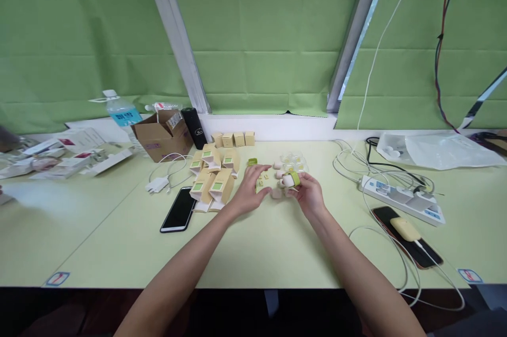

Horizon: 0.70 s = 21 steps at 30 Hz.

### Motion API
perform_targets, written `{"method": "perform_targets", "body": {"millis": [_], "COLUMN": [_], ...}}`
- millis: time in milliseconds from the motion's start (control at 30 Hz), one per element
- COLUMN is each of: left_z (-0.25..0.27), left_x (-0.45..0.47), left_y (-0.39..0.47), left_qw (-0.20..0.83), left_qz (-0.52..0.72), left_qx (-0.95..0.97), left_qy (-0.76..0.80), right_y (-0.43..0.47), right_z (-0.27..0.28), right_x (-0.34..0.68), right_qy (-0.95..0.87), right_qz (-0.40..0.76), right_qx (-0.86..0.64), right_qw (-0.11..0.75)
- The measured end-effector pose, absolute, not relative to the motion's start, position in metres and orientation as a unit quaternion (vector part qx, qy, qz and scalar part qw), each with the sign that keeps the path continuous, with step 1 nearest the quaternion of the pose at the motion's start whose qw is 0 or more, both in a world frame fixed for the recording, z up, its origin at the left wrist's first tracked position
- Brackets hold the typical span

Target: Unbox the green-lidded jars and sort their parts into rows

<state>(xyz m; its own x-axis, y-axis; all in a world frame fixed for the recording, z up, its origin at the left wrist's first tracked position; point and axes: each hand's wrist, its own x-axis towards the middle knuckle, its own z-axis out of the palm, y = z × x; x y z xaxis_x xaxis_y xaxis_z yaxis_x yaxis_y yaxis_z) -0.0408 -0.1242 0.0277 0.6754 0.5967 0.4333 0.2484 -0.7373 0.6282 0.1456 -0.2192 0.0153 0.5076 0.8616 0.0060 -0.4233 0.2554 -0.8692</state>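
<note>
In from the surface's (261,252) near edge, the right hand (311,195) pinches a green-and-white case (292,179); the left hand (249,189) spreads wide.

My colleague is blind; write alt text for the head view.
The right hand holds a white and green item over a pale table; the open left hand is near yellow parts. Beige boxes and a phone lie further left.

Your left hand (250,189) and your right hand (310,197) are bare, with slim fingers; the nails are too small to judge. Your left forearm (190,265) and your right forearm (358,268) are bare too, smooth and slender, becoming narrower toward the wrists. Beyond the tabletop's (269,258) front edge, it is too dark to tell your clothing.
</note>
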Motion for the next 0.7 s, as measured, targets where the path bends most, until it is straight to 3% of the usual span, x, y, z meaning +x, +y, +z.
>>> {"method": "perform_targets", "body": {"millis": [267,467,533,700], "left_z": [0.02,0.009,0.008,0.006], "left_x": [-0.06,-0.061,-0.063,-0.065], "left_y": [-0.147,-0.148,-0.147,-0.146], "left_qw": [0.363,0.344,0.319,0.231], "left_qz": [0.365,0.424,0.432,0.457], "left_qx": [0.833,0.811,0.809,0.807], "left_qy": [0.202,0.208,0.239,0.292], "right_y": [-0.202,-0.202,-0.206,-0.223], "right_z": [0.022,0.017,0.015,0.021], "right_x": [0.094,0.082,0.084,0.082], "right_qy": [-0.293,-0.36,-0.382,-0.518], "right_qz": [0.549,0.575,0.517,0.202], "right_qx": [-0.379,-0.388,-0.432,-0.523], "right_qw": [0.685,0.624,0.633,0.646]}}
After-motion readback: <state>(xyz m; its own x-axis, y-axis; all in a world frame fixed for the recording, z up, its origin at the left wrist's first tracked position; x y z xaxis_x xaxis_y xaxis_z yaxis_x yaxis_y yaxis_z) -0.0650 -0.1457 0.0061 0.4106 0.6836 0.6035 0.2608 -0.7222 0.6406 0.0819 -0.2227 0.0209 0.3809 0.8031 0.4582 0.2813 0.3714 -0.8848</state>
